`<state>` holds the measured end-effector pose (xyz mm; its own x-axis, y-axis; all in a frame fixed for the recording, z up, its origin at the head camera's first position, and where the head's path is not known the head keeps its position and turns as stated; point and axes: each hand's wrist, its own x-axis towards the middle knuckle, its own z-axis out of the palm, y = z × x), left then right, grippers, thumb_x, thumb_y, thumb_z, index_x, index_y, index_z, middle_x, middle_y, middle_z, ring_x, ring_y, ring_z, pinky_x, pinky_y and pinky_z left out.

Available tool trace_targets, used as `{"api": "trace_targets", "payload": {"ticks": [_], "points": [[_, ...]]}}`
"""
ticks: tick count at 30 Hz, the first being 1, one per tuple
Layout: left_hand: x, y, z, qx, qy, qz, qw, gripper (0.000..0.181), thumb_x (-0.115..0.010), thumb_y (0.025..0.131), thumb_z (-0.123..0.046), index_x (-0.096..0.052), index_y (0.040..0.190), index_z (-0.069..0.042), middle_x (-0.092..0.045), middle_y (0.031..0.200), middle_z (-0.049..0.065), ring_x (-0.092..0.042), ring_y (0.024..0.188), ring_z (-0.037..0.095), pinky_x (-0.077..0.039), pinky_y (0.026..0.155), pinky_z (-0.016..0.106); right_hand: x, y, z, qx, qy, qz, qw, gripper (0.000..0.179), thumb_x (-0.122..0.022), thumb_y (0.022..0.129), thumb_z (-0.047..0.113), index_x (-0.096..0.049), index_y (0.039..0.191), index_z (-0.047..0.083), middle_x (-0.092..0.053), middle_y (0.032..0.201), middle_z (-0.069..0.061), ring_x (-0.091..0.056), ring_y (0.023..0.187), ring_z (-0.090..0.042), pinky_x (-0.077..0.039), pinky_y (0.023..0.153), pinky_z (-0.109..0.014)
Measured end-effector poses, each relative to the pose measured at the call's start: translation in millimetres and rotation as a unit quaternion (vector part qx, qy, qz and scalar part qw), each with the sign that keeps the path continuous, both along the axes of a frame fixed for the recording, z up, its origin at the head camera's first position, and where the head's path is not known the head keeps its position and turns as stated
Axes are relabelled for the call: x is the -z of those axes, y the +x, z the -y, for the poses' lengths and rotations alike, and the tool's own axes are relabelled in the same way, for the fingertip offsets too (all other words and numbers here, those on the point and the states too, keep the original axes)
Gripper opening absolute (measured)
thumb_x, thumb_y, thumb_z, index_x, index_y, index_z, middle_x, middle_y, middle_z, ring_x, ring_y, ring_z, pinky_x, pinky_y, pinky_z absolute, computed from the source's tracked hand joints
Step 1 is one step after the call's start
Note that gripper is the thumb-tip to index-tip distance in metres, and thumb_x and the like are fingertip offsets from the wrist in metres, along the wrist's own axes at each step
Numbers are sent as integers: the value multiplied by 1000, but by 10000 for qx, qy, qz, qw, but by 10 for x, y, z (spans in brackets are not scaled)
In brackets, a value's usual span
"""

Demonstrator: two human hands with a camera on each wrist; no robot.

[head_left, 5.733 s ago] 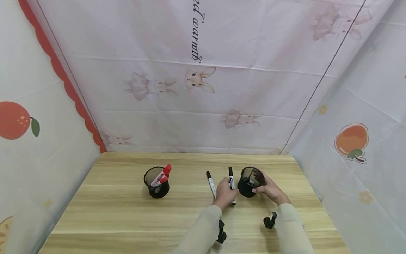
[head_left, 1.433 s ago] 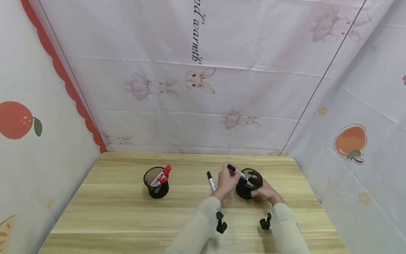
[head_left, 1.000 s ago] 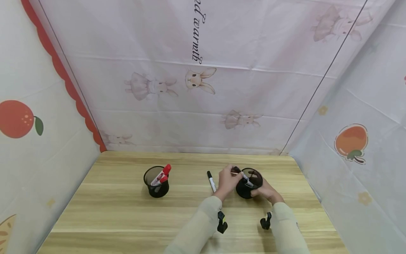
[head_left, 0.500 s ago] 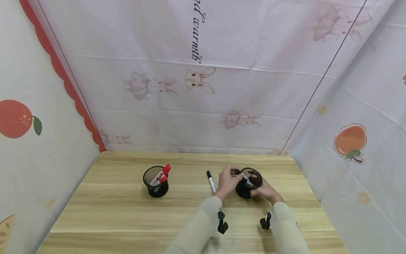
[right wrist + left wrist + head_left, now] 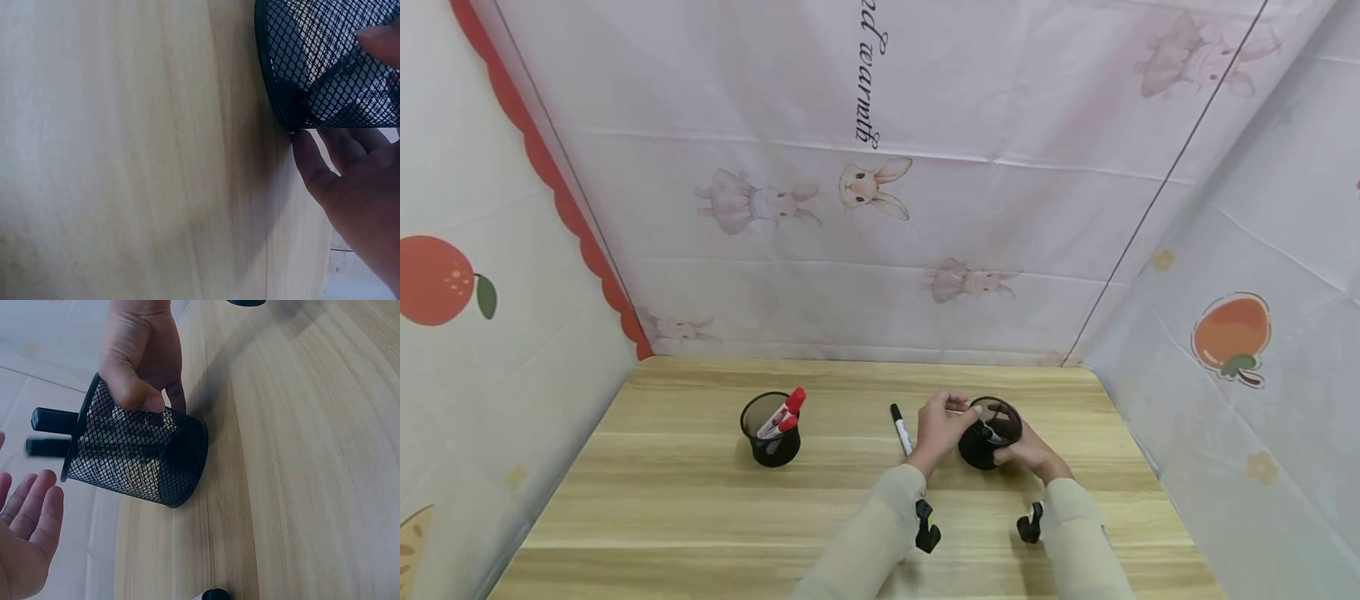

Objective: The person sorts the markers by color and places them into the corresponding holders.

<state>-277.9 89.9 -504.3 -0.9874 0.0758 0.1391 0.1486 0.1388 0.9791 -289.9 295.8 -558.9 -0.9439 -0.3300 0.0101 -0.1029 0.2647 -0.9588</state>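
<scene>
My right hand (image 5: pixel 1030 454) grips a black mesh pen cup (image 5: pixel 979 454) standing on the table. In the left wrist view the right thumb lies across the mesh, and two black-capped markers (image 5: pixel 55 420) poke out of the cup's mouth; the lower cap is blurred. My left hand (image 5: pixel 942 427) is beside the cup's rim, its fingers apart and holding nothing, close to the marker caps. Through the mesh in the right wrist view, a marker barrel (image 5: pixel 344 84) shows inside. Another black-capped white marker (image 5: pixel 900 429) lies on the table left of my left hand, partly hidden by it.
To the left stands a second black mesh cup (image 5: pixel 775 452) with two red-capped markers (image 5: pixel 788 408) leaning in it. The wooden table (image 5: pixel 700 517) ends at a printed fabric backdrop (image 5: pixel 820 317), with fabric on both sides too.
My left hand has picked a black-capped marker off the table, lowered it into the right cup and let it go. My right hand keeps its hold on that cup, which has shifted slightly.
</scene>
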Motion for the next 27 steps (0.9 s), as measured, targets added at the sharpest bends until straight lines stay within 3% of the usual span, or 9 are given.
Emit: {"api": "trace_targets", "payload": {"ticks": [4, 11, 16, 22, 27], "points": [[9, 3, -3, -41, 95, -33, 9999, 31, -73, 80, -26, -65, 99, -3, -64, 83, -7, -61, 74, 7, -50, 66, 24, 5, 6, -4, 79, 75, 17, 9999, 96, -73, 52, -7, -33, 138, 0, -50, 124, -25, -47, 111, -29, -35, 92, -36], [13, 18, 9, -60, 6, -246, 9997, 25, -74, 80, -23, -65, 96, -6, -65, 86, 2, -61, 74, 8, -51, 66, 24, -2, 8, 6, 113, 94, 96, 9998, 97, -74, 53, -6, -32, 140, 2, -48, 126, -25, -45, 112, -33, -34, 92, -40], [-18, 56, 43, 158, -551, -272, 9980, 29, -72, 81, -25, -64, 104, -10, -63, 101, 10, -62, 82, 13, -50, 69, 25, -86, 47, -3, -51, -77, 110, 9999, 96, -74, 56, -8, -28, 141, -1, -47, 127, -29, -44, 113, -35, -31, 95, -48], [-40, 69, 120, 170, -1217, -175, 9923, 26, -71, 81, -24, -64, 105, -17, -61, 107, 6, -60, 89, 22, -49, 71, 30, -272, 108, 62, -61, -185, 273, 9994, 94, -71, 56, -12, -28, 139, -7, -46, 126, -33, -42, 114, -41, -26, 97, -55], [-43, 75, 185, 195, -1597, 2, 9870, 25, -72, 80, -22, -64, 104, -18, -59, 105, 3, -58, 91, 22, -48, 73, 32, -224, 74, 44, -86, -109, 167, 9998, 96, -74, 54, -10, -30, 140, -2, -46, 128, -30, -42, 116, -38, -27, 97, -52]]}}
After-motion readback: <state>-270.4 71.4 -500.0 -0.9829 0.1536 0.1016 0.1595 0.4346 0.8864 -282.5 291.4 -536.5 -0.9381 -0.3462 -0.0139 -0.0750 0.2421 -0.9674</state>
